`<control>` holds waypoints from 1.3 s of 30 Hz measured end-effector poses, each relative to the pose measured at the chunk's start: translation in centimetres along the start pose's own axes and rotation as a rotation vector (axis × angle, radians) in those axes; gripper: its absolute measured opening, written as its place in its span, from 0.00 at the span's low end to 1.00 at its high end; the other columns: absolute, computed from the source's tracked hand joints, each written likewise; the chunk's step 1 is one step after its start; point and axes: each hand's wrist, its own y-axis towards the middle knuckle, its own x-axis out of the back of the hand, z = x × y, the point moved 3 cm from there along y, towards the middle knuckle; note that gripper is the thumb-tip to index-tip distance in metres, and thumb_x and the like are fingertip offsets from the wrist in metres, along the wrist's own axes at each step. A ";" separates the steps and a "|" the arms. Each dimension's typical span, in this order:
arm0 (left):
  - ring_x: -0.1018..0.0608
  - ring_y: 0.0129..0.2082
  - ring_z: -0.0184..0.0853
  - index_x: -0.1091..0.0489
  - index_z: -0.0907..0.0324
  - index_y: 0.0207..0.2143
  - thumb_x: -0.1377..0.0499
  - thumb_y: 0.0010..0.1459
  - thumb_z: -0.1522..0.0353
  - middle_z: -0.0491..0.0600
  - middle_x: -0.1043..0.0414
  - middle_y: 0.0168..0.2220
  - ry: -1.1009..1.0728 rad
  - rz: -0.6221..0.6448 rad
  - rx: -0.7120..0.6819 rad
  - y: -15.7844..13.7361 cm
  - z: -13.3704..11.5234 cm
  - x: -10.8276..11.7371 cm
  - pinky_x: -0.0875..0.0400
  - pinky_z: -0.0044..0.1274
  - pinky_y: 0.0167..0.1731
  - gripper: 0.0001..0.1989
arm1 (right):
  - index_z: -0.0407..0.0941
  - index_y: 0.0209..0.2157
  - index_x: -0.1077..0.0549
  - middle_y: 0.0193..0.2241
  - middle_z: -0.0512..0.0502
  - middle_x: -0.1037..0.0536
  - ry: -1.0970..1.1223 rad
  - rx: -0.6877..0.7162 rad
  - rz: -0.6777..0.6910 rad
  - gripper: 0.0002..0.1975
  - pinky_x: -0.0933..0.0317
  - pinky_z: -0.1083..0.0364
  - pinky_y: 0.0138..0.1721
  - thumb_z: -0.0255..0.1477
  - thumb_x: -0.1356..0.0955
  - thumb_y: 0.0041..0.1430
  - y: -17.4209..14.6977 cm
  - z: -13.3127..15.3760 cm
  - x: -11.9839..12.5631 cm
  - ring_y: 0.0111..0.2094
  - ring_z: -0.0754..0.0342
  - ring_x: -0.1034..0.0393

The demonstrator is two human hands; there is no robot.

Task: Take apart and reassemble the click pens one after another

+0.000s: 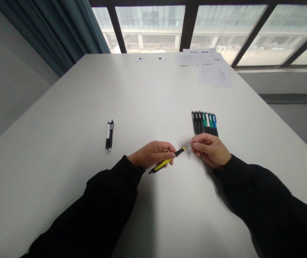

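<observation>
My left hand (157, 154) is closed around a yellow and black pen (164, 163). The pen slants up to the right, and a thin point sticks out of its front end. Just beyond that point, my right hand (209, 148) has thumb and fingers pinched together. Whatever they hold is too small to name. Behind my right hand lies a row of several pens (204, 122) with black, green, white and blue barrels, their lower ends partly hidden by the hand. To the left, two pens (109, 136), one white and black, one black, lie side by side.
The white table (132, 93) reaches to the window. Printed papers (207, 66) lie at its far right. Two small white oval pieces with dark spots (162, 58) sit along the far edge. A dark blue curtain (70, 32) hangs at the left.
</observation>
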 end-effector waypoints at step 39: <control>0.24 0.23 0.28 0.28 0.65 0.40 0.38 0.59 0.55 0.50 0.24 0.29 -0.075 0.013 -0.010 0.1 0.3 0.1 0.31 0.19 0.23 0.20 | 0.44 0.33 0.19 0.18 0.51 0.25 -0.093 -0.029 0.079 0.13 0.46 0.60 0.17 0.34 0.20 0.45 0.2 -0.7 0.3 0.16 0.61 0.38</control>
